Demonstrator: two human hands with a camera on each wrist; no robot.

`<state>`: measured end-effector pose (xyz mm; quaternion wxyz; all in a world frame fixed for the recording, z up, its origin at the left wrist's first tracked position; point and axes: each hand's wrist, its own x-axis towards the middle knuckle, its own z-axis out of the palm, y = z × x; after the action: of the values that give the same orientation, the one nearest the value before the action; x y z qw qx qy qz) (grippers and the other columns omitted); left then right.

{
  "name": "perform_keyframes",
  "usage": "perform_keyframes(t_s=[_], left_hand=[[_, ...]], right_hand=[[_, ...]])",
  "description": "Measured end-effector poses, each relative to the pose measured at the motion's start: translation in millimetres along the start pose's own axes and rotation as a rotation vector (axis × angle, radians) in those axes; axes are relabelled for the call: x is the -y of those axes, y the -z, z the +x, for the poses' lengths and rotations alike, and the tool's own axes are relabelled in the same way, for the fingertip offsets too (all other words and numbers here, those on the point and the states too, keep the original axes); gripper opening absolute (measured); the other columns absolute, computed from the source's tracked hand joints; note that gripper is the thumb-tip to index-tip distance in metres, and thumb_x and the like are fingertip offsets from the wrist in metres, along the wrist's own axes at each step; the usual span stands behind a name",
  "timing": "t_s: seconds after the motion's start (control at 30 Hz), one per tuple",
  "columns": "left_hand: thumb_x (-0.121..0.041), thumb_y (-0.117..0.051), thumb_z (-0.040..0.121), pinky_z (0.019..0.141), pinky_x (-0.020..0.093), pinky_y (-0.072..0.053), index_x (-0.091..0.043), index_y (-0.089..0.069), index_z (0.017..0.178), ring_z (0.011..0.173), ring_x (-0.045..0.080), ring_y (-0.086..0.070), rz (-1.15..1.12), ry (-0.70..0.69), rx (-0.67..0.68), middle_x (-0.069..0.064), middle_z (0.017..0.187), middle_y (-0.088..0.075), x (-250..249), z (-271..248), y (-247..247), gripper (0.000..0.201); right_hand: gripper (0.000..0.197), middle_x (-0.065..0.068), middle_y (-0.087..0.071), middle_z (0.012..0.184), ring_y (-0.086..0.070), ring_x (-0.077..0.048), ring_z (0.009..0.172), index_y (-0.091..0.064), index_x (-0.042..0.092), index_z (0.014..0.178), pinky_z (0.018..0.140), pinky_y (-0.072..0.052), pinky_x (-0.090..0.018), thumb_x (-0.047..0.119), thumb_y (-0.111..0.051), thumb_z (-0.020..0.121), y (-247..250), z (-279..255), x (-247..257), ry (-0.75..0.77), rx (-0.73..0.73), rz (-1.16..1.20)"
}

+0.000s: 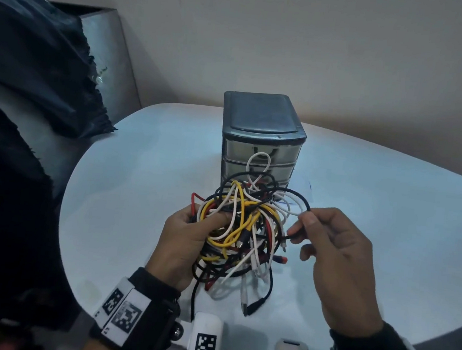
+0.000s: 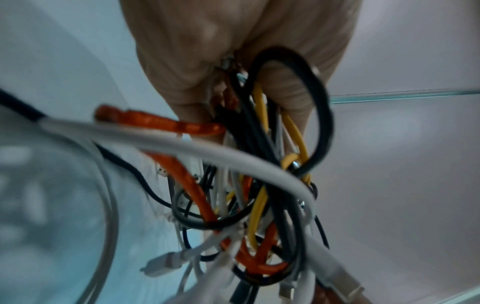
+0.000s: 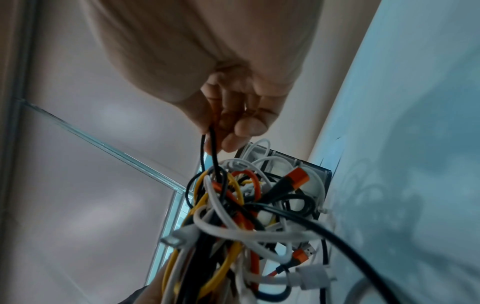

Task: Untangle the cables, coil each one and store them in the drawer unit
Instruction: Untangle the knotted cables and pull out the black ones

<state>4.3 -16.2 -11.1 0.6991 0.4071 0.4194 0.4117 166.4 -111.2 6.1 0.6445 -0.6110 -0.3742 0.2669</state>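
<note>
A tangle of black, white, yellow and red cables (image 1: 242, 232) hangs above the table, gripped by my left hand (image 1: 190, 238), whose thumb presses into the bundle. The same cable tangle (image 2: 246, 195) fills the left wrist view below the curled left hand (image 2: 233, 72). My right hand (image 1: 330, 241) pinches a black cable loop (image 1: 304, 210) at the tangle's right side. In the right wrist view the right hand (image 3: 228, 123) holds that black cable (image 3: 211, 152) above the bundle. The small grey drawer unit (image 1: 261, 127) stands just behind, its drawers closed.
The round white table (image 1: 139, 180) carries the drawer unit. A dark cloth (image 1: 31, 71) drapes over a grey box (image 1: 108, 58) at the left. White marked devices (image 1: 205, 341) sit at the near table edge. A pale wall rises behind.
</note>
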Motion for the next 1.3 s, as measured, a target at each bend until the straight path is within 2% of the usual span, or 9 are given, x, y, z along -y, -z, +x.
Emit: perform_keyframes(t_s=[0.23,0.33,0.43,0.6,0.7,0.83,0.97,1.13,1.3], left_hand=[[-0.025,-0.085,0.052,0.069,0.038,-0.057,-0.003,-0.073,0.095,0.069,0.030,-0.072,0.041,-0.004,0.010,0.020,0.086,-0.075,1.3,-4.3,-3.0,0.050],[-0.007,-0.082,0.072,0.064,0.035,-0.056,-0.009,-0.069,0.082,0.064,0.025,-0.071,0.102,-0.035,-0.046,0.012,0.075,-0.075,2.5,-3.7,-2.3,0.017],[-0.007,-0.079,0.077,0.069,0.040,-0.056,-0.008,-0.069,0.082,0.066,0.027,-0.072,0.089,-0.008,-0.104,0.014,0.077,-0.075,3.9,-2.5,-1.7,0.012],[-0.009,-0.060,0.090,0.055,0.031,-0.057,-0.002,-0.074,0.090,0.061,0.025,-0.070,-0.130,0.126,-0.041,0.017,0.079,-0.073,0.6,-3.4,-4.5,0.015],[-0.014,-0.052,0.092,0.060,0.035,-0.061,0.000,-0.072,0.109,0.074,0.027,-0.074,-0.313,0.207,0.074,0.019,0.093,-0.074,-2.5,-1.8,-1.7,0.029],[-0.015,-0.054,0.081,0.064,0.037,-0.062,0.000,-0.068,0.113,0.077,0.028,-0.075,-0.429,0.218,0.200,0.019,0.092,-0.075,-0.9,-4.2,0.5,0.038],[-0.008,-0.058,0.075,0.054,0.036,-0.061,0.000,-0.076,0.090,0.066,0.026,-0.073,-0.428,0.227,0.254,0.017,0.081,-0.074,5.0,-4.9,1.9,0.025],[-0.001,-0.074,0.057,0.080,0.037,-0.058,-0.005,-0.079,0.089,0.075,0.025,-0.068,-0.279,0.286,0.338,0.016,0.088,-0.070,9.4,-2.9,2.5,0.033],[-0.001,-0.069,0.060,0.056,0.032,-0.061,-0.006,-0.079,0.086,0.063,0.025,-0.071,-0.233,0.242,0.386,0.017,0.080,-0.072,3.5,-2.0,4.6,0.028]], right_hand=[[0.013,-0.004,-0.067,0.069,-0.066,-0.014,0.069,-0.071,0.014,0.090,0.066,-0.057,-0.030,0.007,-0.062,0.094,3.9,2.5,-2.8,0.036,-0.025,-0.042],[0.016,0.008,-0.067,0.096,-0.064,-0.011,0.098,-0.069,0.025,0.102,0.082,-0.055,-0.024,0.013,-0.070,0.090,1.0,-1.8,-4.9,0.291,-0.107,-0.304],[0.007,0.005,-0.060,0.107,-0.057,-0.013,0.108,-0.074,0.021,0.092,0.091,-0.042,-0.016,0.021,-0.069,0.088,-5.1,-6.3,-9.2,0.528,-0.078,-0.537],[0.010,0.013,-0.064,0.095,-0.067,-0.013,0.090,-0.064,0.024,0.097,0.069,-0.057,-0.030,0.014,-0.062,0.095,-13.3,-3.8,-18.5,0.137,-0.147,-0.172],[0.009,0.004,-0.071,0.087,-0.071,-0.022,0.080,-0.068,0.017,0.091,0.059,-0.057,-0.028,0.011,-0.063,0.094,-12.7,-0.8,-14.7,-0.062,-0.062,0.019],[0.010,-0.008,-0.074,0.079,-0.071,-0.022,0.075,-0.074,0.016,0.094,0.071,-0.056,-0.040,0.010,-0.069,0.089,-20.6,-6.4,-12.7,-0.075,0.123,0.033],[0.018,-0.015,-0.074,0.086,-0.067,-0.024,0.076,-0.072,0.016,0.105,0.073,-0.055,-0.036,0.011,-0.068,0.088,-21.9,-9.2,-13.1,-0.139,0.140,0.164],[0.031,-0.010,-0.075,0.089,-0.070,-0.032,0.087,-0.071,0.026,0.109,0.079,-0.060,-0.044,0.001,-0.064,0.091,-14.1,-9.6,-9.2,-0.043,0.165,0.139],[0.024,-0.012,-0.074,0.083,-0.069,-0.034,0.077,-0.065,0.022,0.087,0.069,-0.060,-0.041,-0.001,-0.064,0.091,-13.1,-10.7,-7.0,0.023,0.224,0.090]])
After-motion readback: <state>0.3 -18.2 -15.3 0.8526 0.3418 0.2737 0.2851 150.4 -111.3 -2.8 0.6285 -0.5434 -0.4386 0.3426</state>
